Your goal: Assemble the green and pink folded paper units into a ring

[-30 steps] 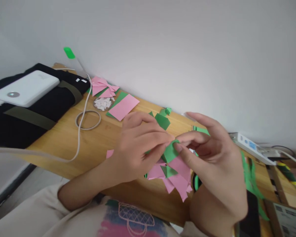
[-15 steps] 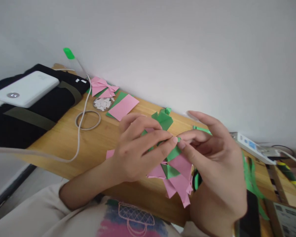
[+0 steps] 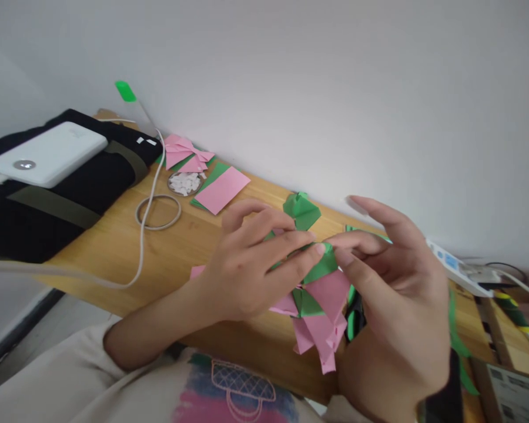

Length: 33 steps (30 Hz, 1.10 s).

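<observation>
Between my hands hangs a folded paper piece [image 3: 328, 291] made of pink and green parts, with pointed pink flaps at the bottom and a green section [image 3: 302, 210] at the top. My left hand [image 3: 258, 264] is closed on its green part from the left, the fingers covering much of the middle. From the right, the thumb and index finger of my right hand [image 3: 388, 288] pinch the edge of a green flap, with the other fingers raised apart. The inner folds are hidden behind my left fingers.
Left of my hands lie pink and green paper sheets [image 3: 223, 191], a folded pink bow shape [image 3: 187, 154], a dish of white bits [image 3: 185, 183] and a ring [image 3: 158, 212]. A white power bank [image 3: 48, 154] rests on a black bag [image 3: 70, 220]. A power strip [image 3: 461, 267] stands at right.
Both hands and the paper piece have shifted slightly right. The green flap at my fingertips shows more, and the upper green section has turned a little.
</observation>
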Tool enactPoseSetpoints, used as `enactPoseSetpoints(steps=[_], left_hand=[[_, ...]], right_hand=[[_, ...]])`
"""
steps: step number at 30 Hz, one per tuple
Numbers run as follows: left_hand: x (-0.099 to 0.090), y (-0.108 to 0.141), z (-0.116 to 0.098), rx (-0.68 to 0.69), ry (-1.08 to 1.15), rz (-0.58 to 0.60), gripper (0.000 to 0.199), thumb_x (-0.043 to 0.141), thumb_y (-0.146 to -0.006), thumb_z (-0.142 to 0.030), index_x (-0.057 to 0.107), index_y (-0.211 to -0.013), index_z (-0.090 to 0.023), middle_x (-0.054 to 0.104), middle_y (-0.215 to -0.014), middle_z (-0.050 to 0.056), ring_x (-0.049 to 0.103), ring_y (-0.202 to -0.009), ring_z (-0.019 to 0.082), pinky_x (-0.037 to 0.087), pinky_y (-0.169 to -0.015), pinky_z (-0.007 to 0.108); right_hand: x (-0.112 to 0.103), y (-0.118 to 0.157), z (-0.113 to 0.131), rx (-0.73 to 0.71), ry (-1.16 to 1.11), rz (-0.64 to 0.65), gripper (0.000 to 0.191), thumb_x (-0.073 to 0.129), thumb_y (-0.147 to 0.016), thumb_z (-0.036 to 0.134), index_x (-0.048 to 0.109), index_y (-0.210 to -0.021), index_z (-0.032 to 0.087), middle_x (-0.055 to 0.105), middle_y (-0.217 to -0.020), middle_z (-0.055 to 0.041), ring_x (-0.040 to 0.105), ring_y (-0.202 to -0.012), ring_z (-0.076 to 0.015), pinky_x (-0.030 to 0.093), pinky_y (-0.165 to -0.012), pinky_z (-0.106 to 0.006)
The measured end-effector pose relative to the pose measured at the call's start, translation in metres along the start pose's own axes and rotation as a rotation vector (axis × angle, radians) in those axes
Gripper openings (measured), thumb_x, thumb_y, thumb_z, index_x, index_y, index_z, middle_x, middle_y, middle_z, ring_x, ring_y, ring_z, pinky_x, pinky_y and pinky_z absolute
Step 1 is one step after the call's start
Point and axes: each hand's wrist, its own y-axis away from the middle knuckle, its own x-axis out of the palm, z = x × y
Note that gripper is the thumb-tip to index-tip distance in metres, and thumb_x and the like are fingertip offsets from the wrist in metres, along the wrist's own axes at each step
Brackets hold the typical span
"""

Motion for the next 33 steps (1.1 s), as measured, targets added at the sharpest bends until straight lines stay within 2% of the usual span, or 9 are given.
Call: enactPoseSetpoints(steps=[8,12,15,19,22,27,33], left_hand=[[0.000,-0.001,0.003,0.049,0.051,-0.008,0.007,0.064,-0.088,-0.015,0.068,-0.089,-0.020,0.076,-0.089,-0.005,0.062,-0.084,0.016,0.043,-0.083,0.036],[-0.003,-0.002,0.005,0.038,0.144,0.071,0.010,0.061,-0.089,-0.016,0.068,-0.092,-0.023,0.075,-0.091,-0.004,0.061,-0.086,0.017,0.041,-0.083,0.036],[-0.005,-0.001,0.006,-0.069,0.311,0.107,0.013,0.061,-0.087,-0.016,0.068,-0.096,-0.022,0.074,-0.093,-0.002,0.057,-0.087,0.019,0.042,-0.080,0.037],[-0.007,-0.004,0.004,-0.285,0.555,0.187,0.014,0.059,-0.088,-0.017,0.067,-0.099,-0.018,0.071,-0.081,0.000,0.055,-0.080,0.016,0.044,-0.081,0.034],[-0.008,-0.007,0.002,-0.402,0.646,0.238,0.016,0.057,-0.086,-0.014,0.067,-0.098,-0.020,0.070,-0.077,-0.002,0.055,-0.073,0.014,0.046,-0.077,0.031],[-0.009,-0.010,0.002,-0.506,0.766,0.237,0.016,0.058,-0.083,-0.014,0.068,-0.092,-0.023,0.069,-0.074,-0.002,0.057,-0.070,0.014,0.047,-0.065,0.029],[-0.013,-0.014,0.005,-0.626,0.853,0.301,0.015,0.061,-0.081,-0.010,0.071,-0.087,-0.020,0.068,-0.070,-0.002,0.059,-0.069,0.011,0.045,-0.058,0.022]], right_hand=[[-0.001,0.000,0.000,0.004,-0.036,-0.007,0.041,0.066,-0.084,0.019,0.058,-0.121,0.034,0.068,-0.076,0.0010,0.065,-0.064,-0.0153,0.054,-0.056,-0.029],[-0.004,-0.003,-0.001,-0.016,-0.020,0.027,0.044,0.067,-0.082,0.016,0.058,-0.121,0.034,0.067,-0.073,0.0028,0.066,-0.065,-0.0150,0.055,-0.057,-0.028],[-0.006,-0.005,0.000,-0.013,-0.001,0.042,0.045,0.068,-0.081,0.016,0.057,-0.121,0.033,0.067,-0.073,0.0028,0.065,-0.062,-0.0146,0.054,-0.053,-0.028],[-0.008,-0.005,0.002,-0.011,0.030,0.067,0.046,0.068,-0.082,0.018,0.055,-0.123,0.033,0.067,-0.072,0.0030,0.062,-0.058,-0.0140,0.052,-0.050,-0.029],[-0.009,-0.004,0.003,0.003,0.059,0.099,0.046,0.068,-0.083,0.021,0.053,-0.124,0.036,0.067,-0.073,0.0026,0.064,-0.060,-0.0155,0.054,-0.051,-0.030],[-0.011,-0.002,0.005,0.003,0.092,0.137,0.049,0.068,-0.084,0.023,0.051,-0.127,0.037,0.068,-0.076,0.0013,0.068,-0.067,-0.0182,0.056,-0.054,-0.032],[-0.012,-0.002,0.006,0.031,0.036,0.187,0.051,0.068,-0.084,0.020,0.050,-0.128,0.038,0.069,-0.076,0.0033,0.068,-0.066,-0.0158,0.057,-0.058,-0.029]])
